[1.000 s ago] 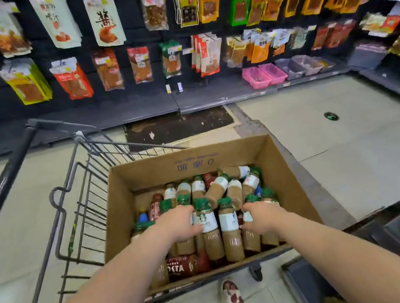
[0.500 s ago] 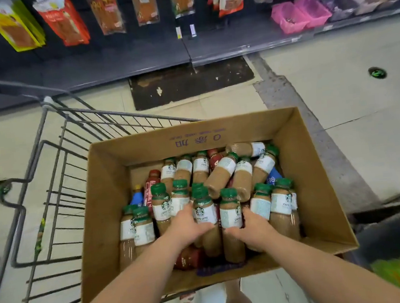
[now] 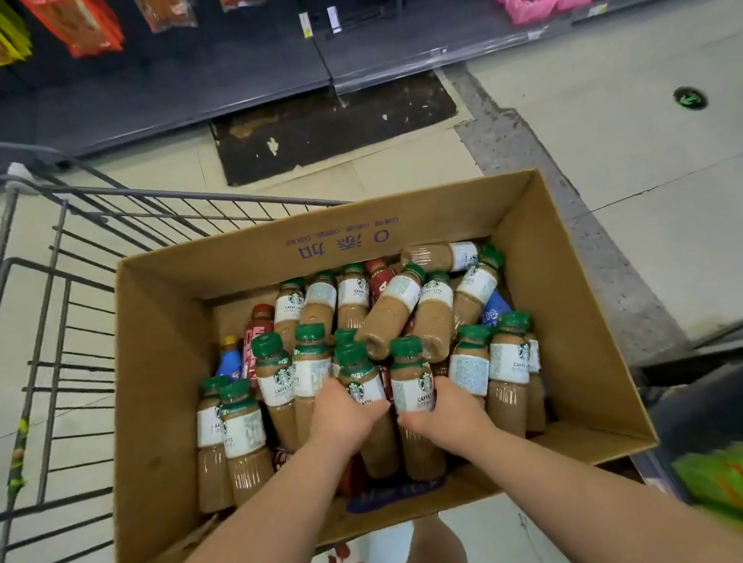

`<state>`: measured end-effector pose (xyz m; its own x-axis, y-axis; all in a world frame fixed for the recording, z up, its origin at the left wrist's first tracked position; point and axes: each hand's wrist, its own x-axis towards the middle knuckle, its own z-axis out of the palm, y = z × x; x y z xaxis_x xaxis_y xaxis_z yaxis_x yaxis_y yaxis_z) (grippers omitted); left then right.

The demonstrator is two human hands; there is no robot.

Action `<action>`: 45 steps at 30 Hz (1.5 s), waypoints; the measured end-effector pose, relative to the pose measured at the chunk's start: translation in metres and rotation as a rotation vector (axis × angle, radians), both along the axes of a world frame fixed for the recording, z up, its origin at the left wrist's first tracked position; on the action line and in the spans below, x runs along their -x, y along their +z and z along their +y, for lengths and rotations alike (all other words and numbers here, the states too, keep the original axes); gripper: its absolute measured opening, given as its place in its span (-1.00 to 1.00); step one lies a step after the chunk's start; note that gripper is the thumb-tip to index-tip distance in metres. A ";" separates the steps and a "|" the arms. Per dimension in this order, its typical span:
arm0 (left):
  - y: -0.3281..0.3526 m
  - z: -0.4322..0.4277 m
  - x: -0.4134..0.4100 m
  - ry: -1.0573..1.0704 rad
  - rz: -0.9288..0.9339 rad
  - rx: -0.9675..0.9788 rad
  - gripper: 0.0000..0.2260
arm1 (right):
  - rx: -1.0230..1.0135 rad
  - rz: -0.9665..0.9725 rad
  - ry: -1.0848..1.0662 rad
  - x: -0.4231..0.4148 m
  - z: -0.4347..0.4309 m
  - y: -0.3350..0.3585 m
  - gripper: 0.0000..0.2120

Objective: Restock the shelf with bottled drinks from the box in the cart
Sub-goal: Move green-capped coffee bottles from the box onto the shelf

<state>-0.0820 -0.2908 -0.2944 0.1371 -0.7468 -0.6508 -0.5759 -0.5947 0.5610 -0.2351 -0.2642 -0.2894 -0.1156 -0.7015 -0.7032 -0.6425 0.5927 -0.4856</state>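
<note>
Cart [image 3: 51, 366] carries open cardboard box [image 3: 163, 355]; coffee bottles [image 3: 390, 309] heaped inside, several lying toward 12 o'clock. Left hand [image 3: 346, 415] and right hand [image 3: 443, 412] each curl round one upright bottle [image 3: 407, 364] at 6 o'clock (lift straight up to clear neighbours). Labels [image 3: 279, 381]: Starbucks siren, "CAFFE LATTE"; box wall reads "0添加".

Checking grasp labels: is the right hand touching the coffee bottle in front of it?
Touching. Head view: the right hand curls round the coffee bottle at its label.
</note>
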 end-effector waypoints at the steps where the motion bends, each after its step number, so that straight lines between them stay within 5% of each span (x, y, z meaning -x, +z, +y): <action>1: 0.001 0.002 0.000 -0.004 0.005 0.012 -0.67 | 0.005 -0.017 -0.015 0.000 0.001 0.001 -0.54; 11: 0.047 0.009 -0.015 -0.003 0.144 0.176 -0.52 | 0.218 -0.063 -0.156 0.002 0.012 0.052 -0.70; 23: 0.133 0.021 -0.018 -0.178 0.289 0.403 -0.56 | 0.448 0.022 -0.356 0.002 0.058 0.142 -0.53; 36: 0.165 0.101 0.054 -0.478 0.447 0.469 -0.62 | 0.610 0.169 -0.664 0.027 0.181 0.177 -0.66; 40: 0.179 0.140 0.076 -0.569 0.505 0.484 -0.63 | 0.615 0.180 -0.762 0.036 0.232 0.192 -0.50; 45: 0.195 0.222 0.104 -0.687 0.549 0.505 -0.67 | 0.686 0.218 -0.883 0.044 0.337 0.210 -0.57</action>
<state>-0.1856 -0.0688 -0.0998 -0.6486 -0.7569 -0.0806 -0.2905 0.1483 0.9453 -0.2786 0.0730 -0.0798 -0.8327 -0.5433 -0.1069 -0.2434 0.5325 -0.8107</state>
